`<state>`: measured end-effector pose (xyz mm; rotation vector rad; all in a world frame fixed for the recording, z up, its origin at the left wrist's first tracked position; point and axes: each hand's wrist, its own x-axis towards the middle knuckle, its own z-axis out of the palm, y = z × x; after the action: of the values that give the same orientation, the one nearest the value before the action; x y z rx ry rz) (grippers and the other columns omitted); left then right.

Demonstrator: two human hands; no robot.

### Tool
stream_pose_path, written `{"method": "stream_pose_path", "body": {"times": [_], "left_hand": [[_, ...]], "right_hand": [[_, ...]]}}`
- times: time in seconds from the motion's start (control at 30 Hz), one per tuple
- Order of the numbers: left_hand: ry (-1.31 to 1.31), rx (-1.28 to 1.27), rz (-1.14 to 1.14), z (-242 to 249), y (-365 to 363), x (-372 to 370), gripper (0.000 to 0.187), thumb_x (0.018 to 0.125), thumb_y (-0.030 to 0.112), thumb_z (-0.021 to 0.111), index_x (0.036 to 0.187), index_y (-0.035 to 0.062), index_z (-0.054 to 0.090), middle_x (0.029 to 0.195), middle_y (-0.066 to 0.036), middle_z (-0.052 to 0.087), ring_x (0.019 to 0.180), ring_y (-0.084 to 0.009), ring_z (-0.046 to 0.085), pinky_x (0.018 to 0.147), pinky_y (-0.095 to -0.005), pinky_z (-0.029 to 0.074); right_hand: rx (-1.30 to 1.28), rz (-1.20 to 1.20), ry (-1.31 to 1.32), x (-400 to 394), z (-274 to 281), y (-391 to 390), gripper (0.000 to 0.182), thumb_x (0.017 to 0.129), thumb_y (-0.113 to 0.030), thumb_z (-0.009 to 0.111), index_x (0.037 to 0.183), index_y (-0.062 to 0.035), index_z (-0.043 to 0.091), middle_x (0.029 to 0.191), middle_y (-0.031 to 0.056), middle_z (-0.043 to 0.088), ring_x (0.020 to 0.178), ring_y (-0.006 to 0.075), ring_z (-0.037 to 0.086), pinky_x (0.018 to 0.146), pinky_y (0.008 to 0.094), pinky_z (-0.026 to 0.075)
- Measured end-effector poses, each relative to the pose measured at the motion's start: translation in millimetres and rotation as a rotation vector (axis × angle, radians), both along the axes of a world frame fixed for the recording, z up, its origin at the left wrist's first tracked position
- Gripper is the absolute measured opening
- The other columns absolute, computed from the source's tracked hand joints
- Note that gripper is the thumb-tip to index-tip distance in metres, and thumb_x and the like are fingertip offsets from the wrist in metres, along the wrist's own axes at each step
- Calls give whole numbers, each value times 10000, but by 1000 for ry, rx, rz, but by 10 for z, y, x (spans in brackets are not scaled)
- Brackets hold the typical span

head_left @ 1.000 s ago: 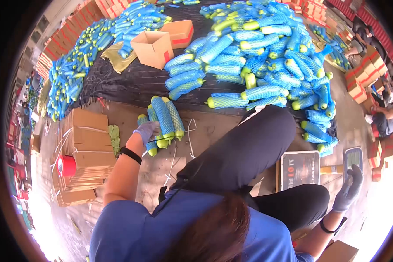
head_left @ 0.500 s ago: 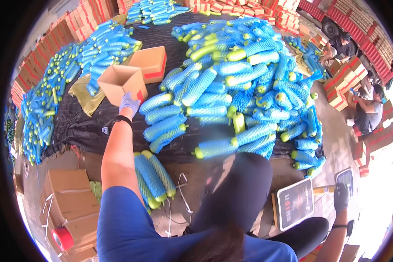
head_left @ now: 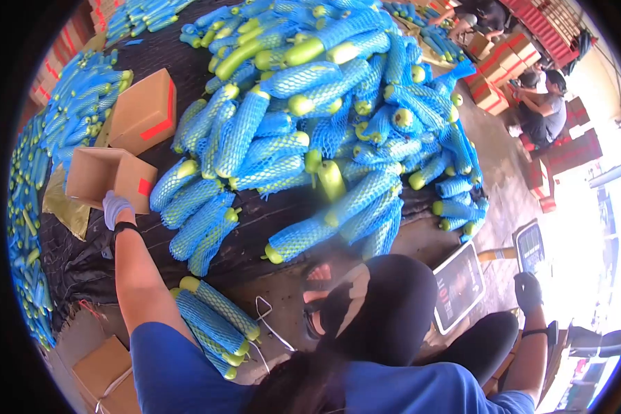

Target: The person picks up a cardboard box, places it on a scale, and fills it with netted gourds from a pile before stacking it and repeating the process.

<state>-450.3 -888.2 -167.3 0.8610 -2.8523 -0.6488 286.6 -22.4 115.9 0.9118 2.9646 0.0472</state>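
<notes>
My left hand [head_left: 117, 209], in a pale glove, grips the near edge of an open, empty cardboard box [head_left: 132, 178] at the left. Behind that box stands a second carton [head_left: 143, 114] with a red stripe. My right hand [head_left: 528, 292], in a dark grey glove, is closed just below the scale's display [head_left: 530, 247]; nothing shows in it. The scale's platform [head_left: 459, 286] lies to its left. A large pile of green gourds in blue foam nets [head_left: 276, 155] fills the middle. Several netted gourds [head_left: 217, 321] lie by my left forearm.
More netted gourds [head_left: 83, 103] are heaped at the far left on the black sheet [head_left: 79, 265]. A closed carton [head_left: 107, 376] is at the lower left. A person in grey [head_left: 546, 114] crouches at the right by stacked cartons [head_left: 507, 58]; another works farther back.
The view has shifted, so the pile sits farther left. The box in my left hand has turned and its opening shows more. My right hand now sits lower relative to the scale's display.
</notes>
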Motion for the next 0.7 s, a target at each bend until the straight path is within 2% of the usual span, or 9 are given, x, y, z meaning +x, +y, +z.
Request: {"method": "stream_pose_path", "body": {"times": [0.13,0.2,0.33,0.47,0.5,0.53,0.6,0.63,0.7], "left_hand": [[336,-331,-191,880,758,1207,224,950,128,537,1137,67,644,1153,-170,648,1088,-367,617,891,-437,499],[703,-455,-477,1138,981,1569,224,965,162,550,1125,40,650,1075,-166,659,1024,-357,620,894,-429,489],[942,-321,-890,2001,1823,2440,220,921,108,609,1126,49,660,1065,-152,640,985,-346,606,901,-427,482],[1076,-219,-1390,2850,2960,2857,379,708,-74,607,1045,95,634,1050,-112,614,970,-347,601,855,-416,491],[1057,-150,-1500,2977,3271,2872,377,712,-70,600,1052,90,627,1056,-118,615,978,-350,599,848,-408,496],[1023,-67,-1621,3095,3608,2915,328,735,-64,592,1024,86,621,1048,-123,610,993,-352,597,848,-409,499],[893,139,-1909,3140,4333,2951,324,730,-111,508,978,66,616,1030,-122,590,1005,-347,590,881,-388,495],[737,297,-2005,3198,4667,3111,276,755,-90,549,965,79,608,1019,-108,590,990,-329,595,858,-366,506],[817,291,-2229,3108,5280,3318,220,802,13,627,995,113,594,1022,-77,592,993,-299,603,857,-372,509]], "right_hand": [[-87,127,140,-306,47,-410,96,836,14,590,893,-18,661,925,149,677,889,331,654,807,387,521],[-76,183,197,-494,165,-624,107,841,20,589,916,-4,661,937,145,678,895,329,655,810,388,522],[-78,304,400,-880,466,-1023,245,818,-15,644,1062,-12,633,1020,159,660,972,340,645,857,396,515],[112,465,577,-1190,895,-1298,589,711,-80,763,1271,-63,578,1360,171,532,1267,372,506,1054,436,426],[249,491,514,-1231,1052,-1390,741,634,-130,819,1326,-123,557,1405,137,503,1313,363,464,1096,484,376],[246,485,525,-1221,1127,-1398,741,634,-130,819,1326,-123,557,1405,137,503,1313,363,464,1096,484,376],[566,802,307,-1217,1208,-1393,894,563,-182,851,1390,-175,511,1448,111,468,1351,353,425,1128,527,320],[468,803,244,-1177,1166,-1371,965,541,-242,851,1428,-210,471,1410,92,505,1359,329,425,1141,547,294],[131,613,-14,-964,1104,-1300,756,666,-272,802,1372,-251,531,1008,39,686,1036,287,636,1011,458,418]]}}
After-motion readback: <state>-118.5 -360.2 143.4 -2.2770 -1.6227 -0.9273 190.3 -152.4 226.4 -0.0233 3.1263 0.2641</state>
